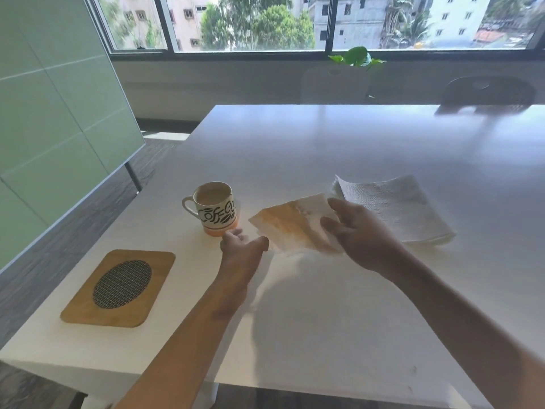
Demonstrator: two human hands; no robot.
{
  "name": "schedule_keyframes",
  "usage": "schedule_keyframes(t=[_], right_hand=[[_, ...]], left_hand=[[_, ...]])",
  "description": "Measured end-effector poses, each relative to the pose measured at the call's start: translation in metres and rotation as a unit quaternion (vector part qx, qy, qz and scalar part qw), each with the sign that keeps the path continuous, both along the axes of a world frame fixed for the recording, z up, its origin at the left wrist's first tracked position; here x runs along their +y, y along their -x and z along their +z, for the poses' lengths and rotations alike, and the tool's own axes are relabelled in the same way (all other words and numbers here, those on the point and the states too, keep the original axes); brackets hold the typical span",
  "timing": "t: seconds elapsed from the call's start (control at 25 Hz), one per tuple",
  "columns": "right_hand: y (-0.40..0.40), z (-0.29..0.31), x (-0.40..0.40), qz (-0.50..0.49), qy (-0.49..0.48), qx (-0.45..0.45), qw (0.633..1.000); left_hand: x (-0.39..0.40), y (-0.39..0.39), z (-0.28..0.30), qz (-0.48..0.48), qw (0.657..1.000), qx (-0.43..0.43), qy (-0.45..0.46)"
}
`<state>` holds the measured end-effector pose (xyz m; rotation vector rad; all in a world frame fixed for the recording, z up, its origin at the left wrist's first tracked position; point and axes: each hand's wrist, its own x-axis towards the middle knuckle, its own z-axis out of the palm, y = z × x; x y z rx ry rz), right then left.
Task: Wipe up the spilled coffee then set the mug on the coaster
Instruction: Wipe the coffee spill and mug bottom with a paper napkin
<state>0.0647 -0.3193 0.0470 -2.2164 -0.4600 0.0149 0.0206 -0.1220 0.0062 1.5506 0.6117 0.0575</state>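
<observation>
A white mug [214, 208] lettered "Coffee", with an orange base and coffee inside, stands on the white table [324, 149]. My right hand [361, 236] holds a coffee-stained paper towel [290, 224] just above the tabletop, to the right of the mug. My left hand [241, 246] hovers in front of the mug, fingers apart, its thumb near the towel's lower edge; whether it touches the towel is unclear. A wooden coaster [119, 289] with a dark woven oval centre lies near the table's front left corner.
A stack of clean white paper towels [392, 206] lies right of my right hand. Two chairs [489, 91] stand at the table's far side under the window. A green glass partition [56, 119] rises on the left.
</observation>
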Motion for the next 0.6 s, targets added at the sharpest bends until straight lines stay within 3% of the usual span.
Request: schedule_keyframes(t=[0.12,0.2,0.28,0.4,0.48,0.6], right_hand=[[-0.01,-0.003,-0.006,0.003,-0.137,0.089,0.986],[-0.016,-0.008,-0.009,-0.001,-0.173,0.125,0.977],[-0.019,-0.01,-0.008,-0.034,-0.138,0.097,0.985],[-0.007,-0.015,0.002,-0.11,0.023,-0.046,0.993],[0.007,-0.019,0.016,-0.093,0.013,-0.099,0.991],[0.023,-0.026,0.035,-0.05,-0.051,-0.045,0.996]], left_hand=[[0.007,-0.001,-0.003,-0.034,0.998,-0.038,0.043],[0.004,-0.001,-0.002,-0.017,0.997,-0.065,0.044],[0.0,0.003,-0.002,0.015,0.995,-0.084,0.047],[-0.012,0.006,-0.002,0.034,0.993,-0.105,0.029],[-0.024,0.008,-0.004,0.029,0.991,-0.127,0.018],[-0.039,0.008,-0.004,0.018,0.985,-0.17,-0.034]])
